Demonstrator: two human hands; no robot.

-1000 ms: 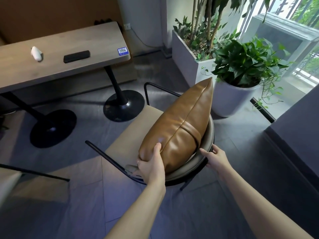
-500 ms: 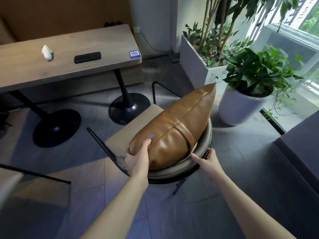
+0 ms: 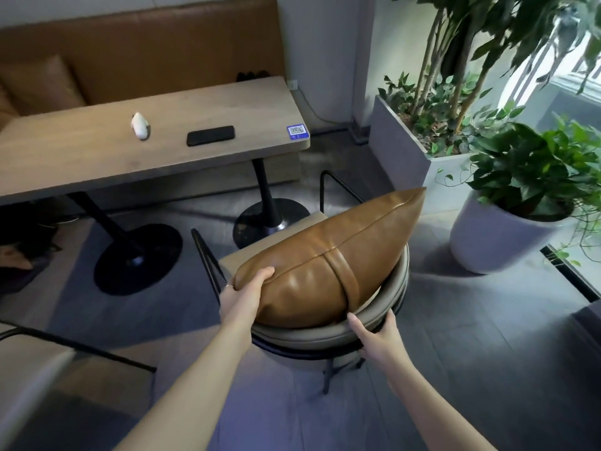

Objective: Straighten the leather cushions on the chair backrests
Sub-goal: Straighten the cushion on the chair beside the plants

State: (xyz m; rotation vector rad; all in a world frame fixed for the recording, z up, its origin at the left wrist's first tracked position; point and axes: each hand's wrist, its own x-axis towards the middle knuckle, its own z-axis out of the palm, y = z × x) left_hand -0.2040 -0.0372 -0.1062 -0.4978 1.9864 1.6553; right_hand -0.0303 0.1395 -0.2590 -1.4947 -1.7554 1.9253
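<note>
A brown leather cushion [image 3: 328, 255] with a strap across its middle leans on the curved grey backrest [image 3: 325, 335] of a black-framed chair. Its far corner points up toward the plants. My left hand [image 3: 242, 296] grips the cushion's near left corner, thumb on top. At the right of the rim, my right hand [image 3: 379, 336] holds the backrest just below the cushion's strap. The beige seat [image 3: 234, 260] is mostly hidden under the cushion.
A wooden table [image 3: 97, 157] on black pedestal feet stands beyond the chair, with a black phone [image 3: 210, 135] and a small white object [image 3: 140, 125] on it. Behind it runs a brown bench [image 3: 146, 50]. Potted plants [image 3: 527, 177] crowd the right. Another chair's edge [image 3: 35, 362] sits lower left.
The view has tilted up and pulled back, revealing the bench. My left hand has slid round the cushion's corner, and the cushion sits lower and flatter along the backrest. My right hand stays on the rim.
</note>
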